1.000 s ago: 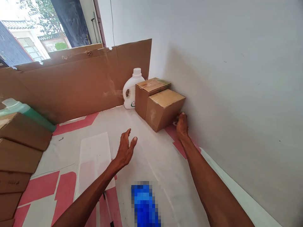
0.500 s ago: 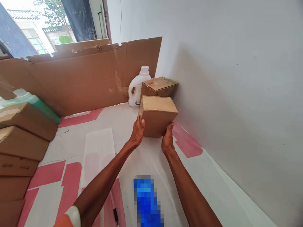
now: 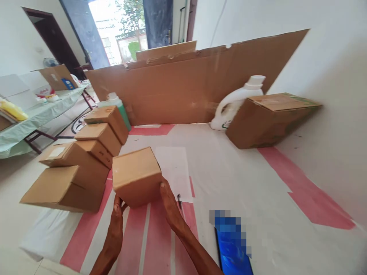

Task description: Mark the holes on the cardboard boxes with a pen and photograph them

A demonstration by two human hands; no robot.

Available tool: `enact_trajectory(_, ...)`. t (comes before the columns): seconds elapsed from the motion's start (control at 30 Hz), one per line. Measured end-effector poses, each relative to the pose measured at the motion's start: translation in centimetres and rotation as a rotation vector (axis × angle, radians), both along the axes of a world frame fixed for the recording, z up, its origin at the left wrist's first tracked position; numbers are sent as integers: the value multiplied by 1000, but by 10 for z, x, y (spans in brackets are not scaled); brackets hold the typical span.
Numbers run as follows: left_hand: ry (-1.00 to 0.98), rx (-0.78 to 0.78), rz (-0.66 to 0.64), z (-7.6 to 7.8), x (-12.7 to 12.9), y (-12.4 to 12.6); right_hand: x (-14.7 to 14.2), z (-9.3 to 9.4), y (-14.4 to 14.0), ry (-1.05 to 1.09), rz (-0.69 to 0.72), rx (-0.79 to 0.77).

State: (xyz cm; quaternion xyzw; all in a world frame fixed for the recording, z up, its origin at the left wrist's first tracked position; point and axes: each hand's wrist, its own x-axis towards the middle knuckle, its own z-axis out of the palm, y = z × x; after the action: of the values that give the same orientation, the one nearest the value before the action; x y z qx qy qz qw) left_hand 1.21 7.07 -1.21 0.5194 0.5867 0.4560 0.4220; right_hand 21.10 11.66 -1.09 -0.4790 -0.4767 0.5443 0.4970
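- Small cardboard box gripped between both hands, held above the white-and-red worktop.
- Left hand closed on the box's lower left side; right hand pressed against its right side.
- Stack of boxes just to the left.
- Larger box and white jug well apart, by the wall.
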Motion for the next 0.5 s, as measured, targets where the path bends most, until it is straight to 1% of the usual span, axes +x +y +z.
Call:
enact_trajectory(0.07,-35,-33,51,-8,-11,-9,-6,-10,-12,-4,-4,-29)
enact_trajectory(0.1,-57,-37,82,-10,-14,-8,-7,-15,-17,-6,-23,-42)
enact_trajectory(0.13,-75,-37,113,-11,-16,-3,-8,-18,-22,-15,-49,-59)
enact_trajectory(0.2,-65,-26,151,-12,-18,15,-11,-22,-30,-55,-90,-101)
enact_trajectory(0.27,-22,-14,135,-11,-19,35,-15,-24,-36,-108,-102,-123)
enact_trajectory(0.33,6,-2,84,-11,-19,48,-18,-25,-38,-149,-118,-107)
enact_trajectory(0.4,2,12,48,-10,-20,48,-16,-25,-37,-187,-157,-68)
enact_trajectory(0.5,49,69,9,-6,-24,28,-6,-25,-36,-233,-178,-9)
